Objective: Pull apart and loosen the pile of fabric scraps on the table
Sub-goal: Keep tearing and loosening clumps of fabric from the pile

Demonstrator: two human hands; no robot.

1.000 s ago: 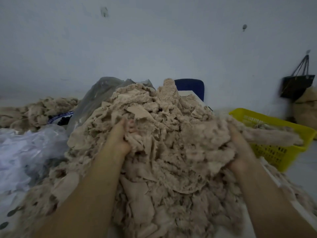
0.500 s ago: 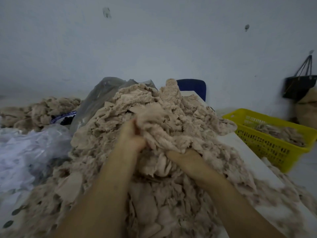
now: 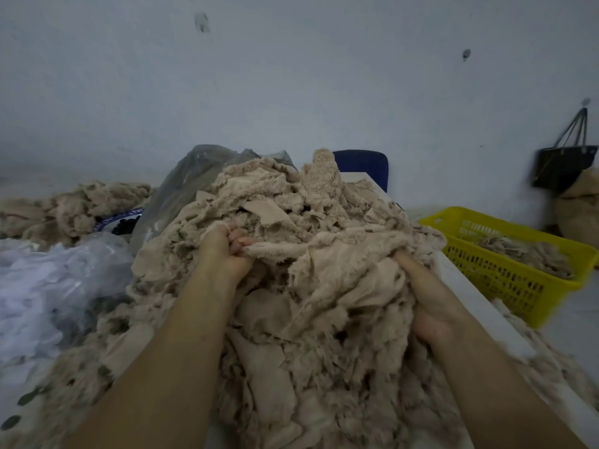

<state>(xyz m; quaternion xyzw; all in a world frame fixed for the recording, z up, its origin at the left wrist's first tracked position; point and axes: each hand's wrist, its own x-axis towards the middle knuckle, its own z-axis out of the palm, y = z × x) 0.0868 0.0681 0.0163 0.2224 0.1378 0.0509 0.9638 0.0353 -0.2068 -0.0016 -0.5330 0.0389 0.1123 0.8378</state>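
Note:
A tall heap of beige fleecy fabric scraps (image 3: 291, 205) fills the middle of the white table (image 3: 470, 296). My left hand (image 3: 227, 251) is clenched on the left edge of a wide fluffy scrap (image 3: 340, 254) near the top of the heap. My right hand (image 3: 428, 303) grips the same stretched clump at its right side, fingers buried in the fabric. The scrap is spread between both hands.
A yellow plastic basket (image 3: 518, 280) with some scraps stands to the right. Clear and white plastic bags (image 3: 58, 280) lie at the left, with another scrap heap (image 3: 74, 209) behind. A blue chair back (image 3: 366, 163) and a black bag (image 3: 564, 163) are by the wall.
My right hand has moved out to the right from the middle of the heap, stretching the clump wide. My left hand stays gripped, slightly lower.

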